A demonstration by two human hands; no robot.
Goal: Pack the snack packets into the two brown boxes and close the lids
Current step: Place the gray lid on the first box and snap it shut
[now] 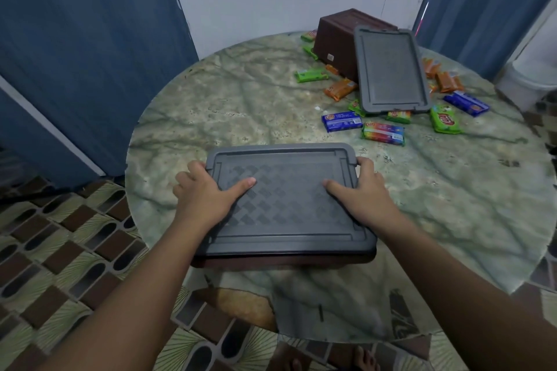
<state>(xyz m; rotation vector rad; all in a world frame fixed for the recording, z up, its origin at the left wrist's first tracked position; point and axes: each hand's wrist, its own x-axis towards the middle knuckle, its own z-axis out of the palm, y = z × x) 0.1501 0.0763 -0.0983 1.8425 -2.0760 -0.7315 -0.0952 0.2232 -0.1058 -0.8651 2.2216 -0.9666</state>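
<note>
Near lid point(286, 199): grey, laid flat on the near box point(283, 262), of which only a brown strip is seen under the lid's near edge; both are at the near edge of the bench point(211, 105).
Left hand point(208, 193): the lid's left end is gripped, with the thumb laid flat on top pointing inward and the fingers curled over the left rim.
Right hand point(361, 187): the lid's right end is gripped in the same way, thumb on top, fingers wrapped over the right rim.
Lid and hands: the lid lies between the two hands and is touched by both.
Far box point(337, 39): brown, tipped over near the far edge of the bench.
Far lid point(390, 69): grey, leaned against the far box, its lower edge resting on packets.
Packets point(382, 132): green, orange, blue and multicoloured ones are scattered on the bench around the far box and far lid, well apart from the hands; a blue one point(342, 121) is nearest to the near lid.
Near box contents: cannot be told, being hidden by the lid.
</note>
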